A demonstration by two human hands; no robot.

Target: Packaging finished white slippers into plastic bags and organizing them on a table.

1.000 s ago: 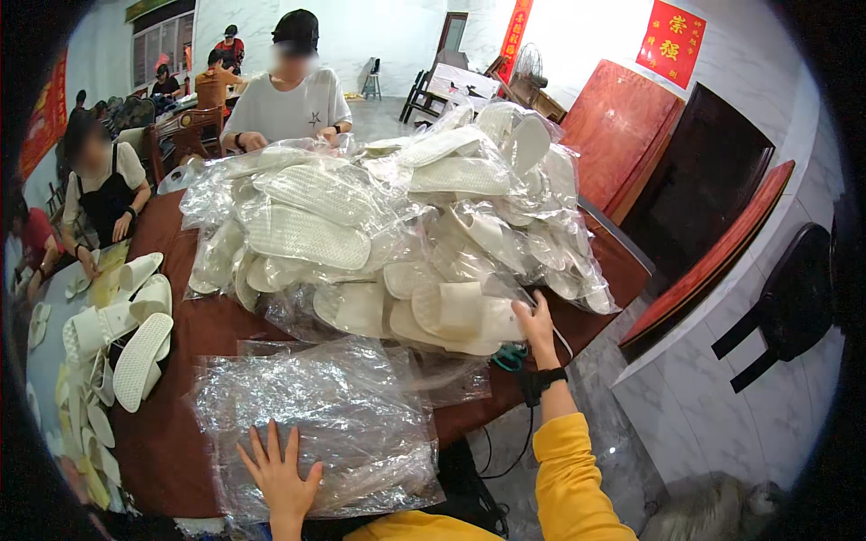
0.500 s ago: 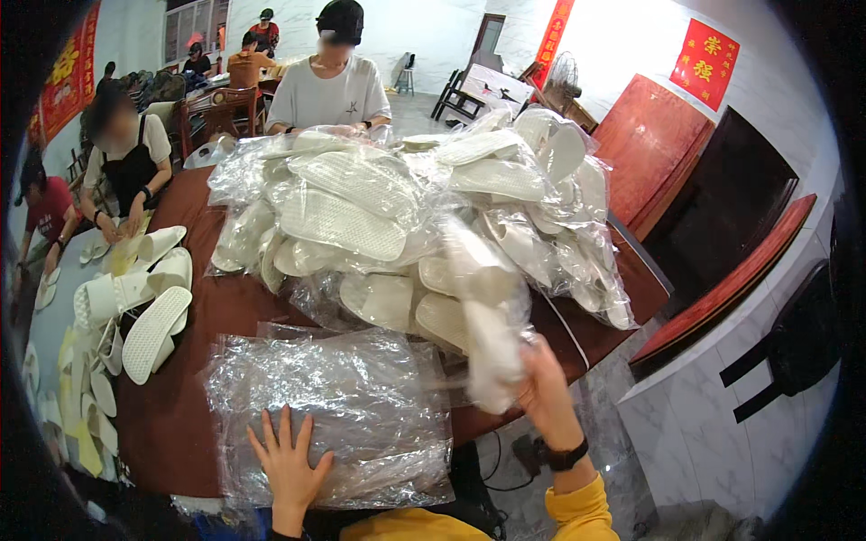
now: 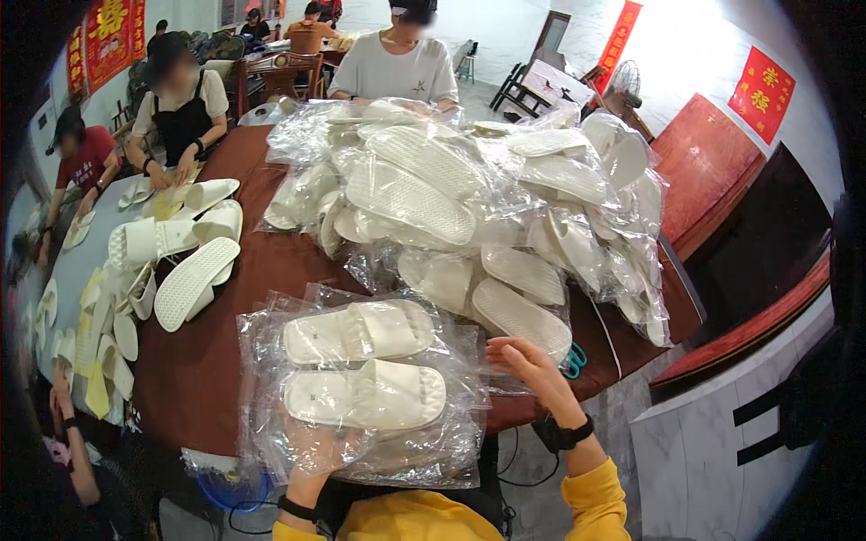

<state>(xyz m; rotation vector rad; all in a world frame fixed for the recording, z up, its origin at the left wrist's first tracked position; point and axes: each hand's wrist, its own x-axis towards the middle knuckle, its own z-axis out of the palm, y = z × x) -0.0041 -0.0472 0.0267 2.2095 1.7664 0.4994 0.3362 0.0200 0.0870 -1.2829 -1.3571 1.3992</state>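
My left hand (image 3: 316, 448) lies under the near stack of clear bags (image 3: 361, 451), grasp hidden. Two white slippers (image 3: 361, 365) rest on it. My right hand (image 3: 528, 365) is unclenched beside the far bagged pile (image 3: 469, 189). Red signs (image 3: 758, 95) hang far right.

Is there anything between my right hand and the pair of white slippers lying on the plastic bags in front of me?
Nothing solid. The right hand hovers open just right of the pair of white slippers, with only the clear plastic bags under them between. The left hand is under those bags.
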